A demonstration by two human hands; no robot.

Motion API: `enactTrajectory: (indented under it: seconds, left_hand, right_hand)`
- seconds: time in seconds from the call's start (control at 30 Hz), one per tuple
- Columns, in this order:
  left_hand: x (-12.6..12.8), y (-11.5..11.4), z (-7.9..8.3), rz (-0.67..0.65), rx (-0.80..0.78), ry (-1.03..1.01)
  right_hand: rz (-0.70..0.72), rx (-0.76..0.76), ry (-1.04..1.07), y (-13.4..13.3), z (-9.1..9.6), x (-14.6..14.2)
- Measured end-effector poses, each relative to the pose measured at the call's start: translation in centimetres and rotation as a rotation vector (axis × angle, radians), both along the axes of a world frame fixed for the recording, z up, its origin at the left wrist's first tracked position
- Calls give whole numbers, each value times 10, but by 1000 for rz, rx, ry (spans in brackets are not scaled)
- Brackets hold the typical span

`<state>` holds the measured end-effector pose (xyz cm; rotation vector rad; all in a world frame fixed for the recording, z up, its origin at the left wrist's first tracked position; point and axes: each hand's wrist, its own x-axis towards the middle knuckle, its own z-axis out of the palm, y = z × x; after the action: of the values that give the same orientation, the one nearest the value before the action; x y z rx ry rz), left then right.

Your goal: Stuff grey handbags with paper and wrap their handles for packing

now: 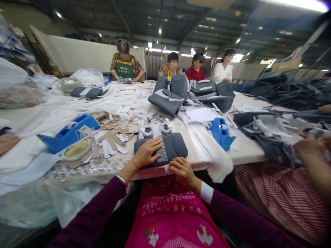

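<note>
A flat grey pouch [176, 146] lies at the near edge of the white table [248, 148], partly inside a clear plastic sleeve [163, 153]. My left hand [146, 153] rests flat on the pouch's left half, fingers stretched out over the plastic. My right hand [182, 170] is at the pouch's front edge, fingers curled and pinching the edge of the sleeve. Coiled white cables [165, 128] lie just behind the pouch.
A blue tape dispenser [68, 132] and scattered paper tags [111, 144] sit to the left, a blue bag [219, 132] to the right. Stacked grey pouches [168, 96] fill the table's middle. A co-worker's hands [311, 146] work at the right; several people sit opposite.
</note>
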<state>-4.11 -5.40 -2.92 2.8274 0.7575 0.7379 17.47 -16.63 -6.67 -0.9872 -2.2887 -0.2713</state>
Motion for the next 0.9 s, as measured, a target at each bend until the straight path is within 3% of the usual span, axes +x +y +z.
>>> enactTrajectory:
  seconds: [0.1, 0.23, 0.63, 0.73, 0.9]
  left_hand:
    - [1, -1, 0, 19, 29, 16]
    - [1, -2, 0, 22, 47, 29]
    - [0, 2, -2, 27, 60, 56]
    - [0, 1, -2, 32, 64, 65]
    - [-2, -7, -5, 12, 60, 64]
  right_hand:
    - [70, -8, -5, -1, 2, -16]
    - [63, -27, -12, -5, -2, -30]
    - [111, -99, 81, -25, 7, -39]
    - [127, -138, 133, -18, 15, -43]
    - [-52, -324, 399, 13, 38, -43]
